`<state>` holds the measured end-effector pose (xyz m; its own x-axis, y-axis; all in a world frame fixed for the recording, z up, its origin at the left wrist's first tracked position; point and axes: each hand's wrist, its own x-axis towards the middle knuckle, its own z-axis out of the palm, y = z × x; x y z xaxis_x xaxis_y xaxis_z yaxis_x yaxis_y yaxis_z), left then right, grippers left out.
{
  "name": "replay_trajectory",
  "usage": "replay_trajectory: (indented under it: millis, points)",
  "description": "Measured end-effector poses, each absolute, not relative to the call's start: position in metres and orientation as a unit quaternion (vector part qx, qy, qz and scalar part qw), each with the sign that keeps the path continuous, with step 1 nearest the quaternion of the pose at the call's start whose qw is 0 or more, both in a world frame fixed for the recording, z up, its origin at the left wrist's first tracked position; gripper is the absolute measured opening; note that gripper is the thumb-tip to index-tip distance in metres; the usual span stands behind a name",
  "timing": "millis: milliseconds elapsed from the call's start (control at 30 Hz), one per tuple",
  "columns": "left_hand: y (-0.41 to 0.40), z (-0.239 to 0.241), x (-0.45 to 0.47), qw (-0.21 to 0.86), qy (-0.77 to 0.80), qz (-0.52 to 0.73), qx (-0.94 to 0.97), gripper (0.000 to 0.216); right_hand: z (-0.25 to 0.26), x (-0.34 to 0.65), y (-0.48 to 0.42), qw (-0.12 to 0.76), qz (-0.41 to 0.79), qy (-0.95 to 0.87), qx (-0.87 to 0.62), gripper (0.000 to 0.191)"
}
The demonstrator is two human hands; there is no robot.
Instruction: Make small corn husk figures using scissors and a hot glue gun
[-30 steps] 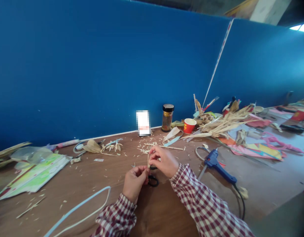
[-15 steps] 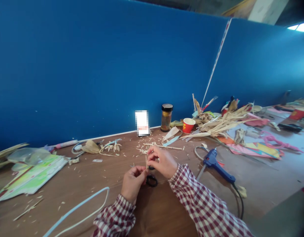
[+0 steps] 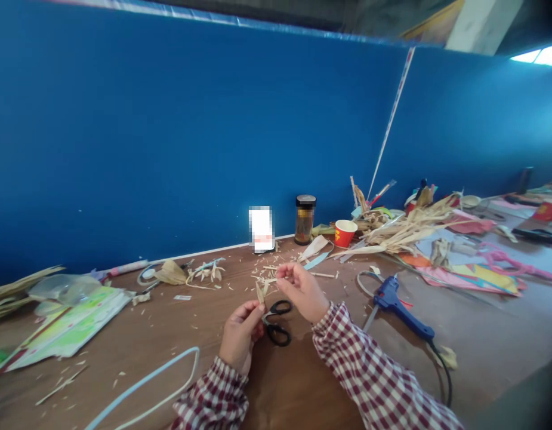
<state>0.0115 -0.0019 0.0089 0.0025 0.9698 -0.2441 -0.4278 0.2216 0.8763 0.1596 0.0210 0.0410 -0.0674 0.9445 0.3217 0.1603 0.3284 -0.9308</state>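
My left hand [image 3: 240,334] pinches the base of a small dry husk piece [image 3: 260,292] that stands up from its fingertips. My right hand [image 3: 302,291] is raised just to the right, with thumb and fingers pinched on a thin pale strip that runs back to the husk piece. Both sleeves are red and white check. Black-handled scissors [image 3: 276,322] lie on the brown table [image 3: 177,334] between and just beneath the hands. Husk scraps [image 3: 267,270] litter the table behind the hands.
A blue glue gun [image 3: 398,301] with a black cord lies to the right. A pale blue hoop [image 3: 145,379] lies at the lower left, printed sheets [image 3: 65,325] at the far left. A jar [image 3: 305,218], a red cup [image 3: 345,233] and dry husks [image 3: 405,230] stand by the blue wall.
The hands have moved apart: the right hand rose and pulled away, and the husk piece now shows above the left fingertips. The scissors are uncovered between them. The view tilted slightly.
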Motion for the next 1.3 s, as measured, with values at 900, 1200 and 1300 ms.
replay_trajectory:
  millis: [900,1200,1300]
  points:
    - [-0.004,0.010,0.013,0.679,0.400,0.571,0.231,0.027,0.018,0.133,0.015,0.505,0.517,-0.569,-0.392,0.017]
    - [-0.003,0.004,0.012,0.666,0.402,0.569,0.266,0.027,0.016,0.131,0.015,0.512,0.540,-0.529,-0.408,0.021]
    - [-0.003,0.004,0.012,0.665,0.399,0.570,0.272,0.026,0.015,0.131,0.015,0.512,0.557,-0.514,-0.405,0.022]
